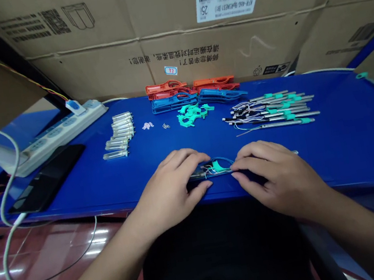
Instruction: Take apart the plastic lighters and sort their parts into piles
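Note:
At the table's front edge lies a blue plastic shell (226, 158) with a looped opening, its two ends partly hidden by my fingers. Inside it sit a teal trigger-like piece (217, 167), thin white wires and part of a clear tube. My left hand (175, 187) grips the shell's left end between thumb and fingers. With thumb and fingertips close together, my right hand (274, 173) holds the right end near the wires. A metal tip (294, 152) shows just past the right hand's knuckles.
Behind the hands are clear tubes (118, 133), stacked orange shells (166, 86), blue shells (222, 94), loose teal pieces (192, 115) and wired metal rods (288, 106). A power strip (54, 135) and black phone (49, 178) lie left. A cardboard box (167, 15) stands behind.

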A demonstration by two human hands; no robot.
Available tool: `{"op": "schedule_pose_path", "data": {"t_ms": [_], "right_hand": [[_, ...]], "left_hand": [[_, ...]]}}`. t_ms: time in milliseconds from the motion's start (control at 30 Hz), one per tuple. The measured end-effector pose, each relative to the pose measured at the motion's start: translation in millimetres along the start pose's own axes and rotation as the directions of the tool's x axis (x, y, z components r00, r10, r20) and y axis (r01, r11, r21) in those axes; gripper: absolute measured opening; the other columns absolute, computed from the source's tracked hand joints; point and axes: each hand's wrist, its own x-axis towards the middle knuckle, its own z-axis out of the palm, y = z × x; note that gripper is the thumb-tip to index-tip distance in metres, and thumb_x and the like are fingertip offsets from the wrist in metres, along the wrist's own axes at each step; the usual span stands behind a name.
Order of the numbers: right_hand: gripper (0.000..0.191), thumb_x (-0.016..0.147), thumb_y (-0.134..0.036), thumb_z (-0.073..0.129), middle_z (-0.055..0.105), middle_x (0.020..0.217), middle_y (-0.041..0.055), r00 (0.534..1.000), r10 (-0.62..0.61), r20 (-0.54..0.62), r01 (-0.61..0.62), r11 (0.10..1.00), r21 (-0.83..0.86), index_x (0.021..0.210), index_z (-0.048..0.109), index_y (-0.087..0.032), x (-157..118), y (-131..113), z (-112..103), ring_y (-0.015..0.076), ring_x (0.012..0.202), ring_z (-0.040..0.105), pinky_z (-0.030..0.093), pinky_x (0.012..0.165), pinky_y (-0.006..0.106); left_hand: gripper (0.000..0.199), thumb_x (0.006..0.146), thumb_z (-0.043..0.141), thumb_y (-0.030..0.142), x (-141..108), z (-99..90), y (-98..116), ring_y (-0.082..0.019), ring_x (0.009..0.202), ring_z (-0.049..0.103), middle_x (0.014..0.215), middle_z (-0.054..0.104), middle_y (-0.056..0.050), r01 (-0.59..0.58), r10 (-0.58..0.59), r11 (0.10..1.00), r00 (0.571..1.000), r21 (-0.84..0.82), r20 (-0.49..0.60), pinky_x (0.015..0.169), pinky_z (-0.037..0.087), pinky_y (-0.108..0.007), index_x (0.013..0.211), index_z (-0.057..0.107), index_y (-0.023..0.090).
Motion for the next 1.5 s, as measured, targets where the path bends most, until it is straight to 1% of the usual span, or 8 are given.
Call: {"op": "schedule_pose_path", "data": {"t_ms": [133, 300, 500, 767, 967, 1200, 1367, 1500], "right_hand": [[0.017, 0.095, -0.024, 0.057, 0.067, 0.104, 0.0063, 0.999, -0.009, 0.032, 0.007, 0.998, 0.058, 0.105, 0.071, -0.021, 4, -7, 3, 0.0205, 0.093, 0.06, 0.046, 0.083, 0.039], [0.021, 0.095, -0.025, 0.055, 0.066, 0.11, 0.0078, 0.994, -0.007, 0.109, -0.002, 0.997, 0.081, 0.111, 0.069, -0.019, 11, -10, 8, 0.0224, 0.098, 0.058, 0.047, 0.086, 0.041], [0.02, 0.096, -0.026, 0.055, 0.066, 0.108, 0.0072, 0.994, -0.014, 0.106, 0.005, 0.997, 0.082, 0.109, 0.068, -0.019, 13, -9, 9, 0.022, 0.096, 0.057, 0.048, 0.085, 0.04], [0.02, 0.095, -0.025, 0.055, 0.066, 0.108, 0.0072, 0.992, -0.008, 0.124, -0.003, 0.996, 0.088, 0.109, 0.068, -0.02, 16, -8, 11, 0.0225, 0.096, 0.059, 0.048, 0.085, 0.041], [0.022, 0.096, -0.027, 0.054, 0.067, 0.109, 0.0067, 0.991, 0.001, 0.132, -0.012, 0.996, 0.087, 0.112, 0.068, -0.022, 14, -5, 11, 0.0224, 0.097, 0.06, 0.048, 0.086, 0.042], [0.023, 0.094, -0.03, 0.057, 0.071, 0.108, 0.008, 0.999, 0.027, 0.024, -0.027, 1.0, -0.004, 0.11, 0.069, -0.02, 24, 20, -12, 0.0239, 0.1, 0.065, 0.05, 0.088, 0.039], [0.023, 0.091, -0.034, 0.057, 0.073, 0.104, 0.0083, 0.995, 0.07, -0.073, -0.075, 0.996, -0.058, 0.104, 0.072, -0.022, 40, 47, -34, 0.0262, 0.097, 0.068, 0.052, 0.085, 0.041], [0.025, 0.089, -0.036, 0.055, 0.074, 0.102, 0.0069, 0.989, 0.122, -0.081, -0.13, 0.987, -0.096, 0.102, 0.073, -0.023, 58, 70, -39, 0.0252, 0.092, 0.068, 0.052, 0.084, 0.039]], "left_hand": [[0.025, 0.092, 0.065, 0.029, -12, -4.6, -6, -0.022, 0.107, 0.057, 0.117, 0.064, -0.006, 0.024, -0.022, 0.999, 0.998, 0.037, -0.06, 0.094, 0.049, -0.041, 0.116, 0.064, 0.023], [0.017, 0.094, 0.065, 0.025, -20, -0.7, -13, -0.02, 0.094, 0.059, 0.101, 0.068, -0.006, -0.035, 0.044, 0.998, 0.988, 0.061, -0.147, 0.085, 0.05, -0.038, 0.108, 0.073, 0.022], [0.022, 0.094, 0.063, 0.021, -21, 3.7, -15, -0.021, 0.095, 0.056, 0.105, 0.064, -0.008, -0.043, 0.056, 0.996, 0.984, 0.08, -0.171, 0.082, 0.049, -0.037, 0.113, 0.075, 0.024], [0.02, 0.091, 0.066, 0.021, -21, -2.0, -21, -0.016, 0.086, 0.058, 0.093, 0.065, -0.002, 0.053, -0.07, 0.991, 0.988, -0.125, -0.139, 0.079, 0.047, -0.033, 0.105, 0.077, 0.028], [0.019, 0.088, 0.069, 0.024, -19, -5.2, -24, -0.017, 0.09, 0.062, 0.096, 0.067, -0.002, 0.126, -0.149, 0.967, 0.985, -0.22, -0.091, 0.082, 0.05, -0.033, 0.105, 0.076, 0.027], [0.015, 0.094, 0.064, 0.025, -21, -4.9, -26, -0.016, 0.088, 0.063, 0.093, 0.069, -0.001, 0.132, -0.16, 0.967, 0.98, -0.217, -0.116, 0.079, 0.051, -0.031, 0.1, 0.077, 0.028], [0.017, 0.095, 0.062, 0.022, -22, -4.0, -25, -0.017, 0.083, 0.06, 0.087, 0.069, -0.002, 0.058, -0.074, 0.993, 0.983, -0.103, -0.165, 0.075, 0.049, -0.031, 0.101, 0.078, 0.026], [0.02, 0.097, 0.057, 0.02, -20, -7.6, -21, -0.018, 0.084, 0.058, 0.088, 0.068, -0.004, 0.016, -0.017, 1.0, 0.993, -0.01, -0.115, 0.075, 0.048, -0.032, 0.102, 0.076, 0.021]]}}
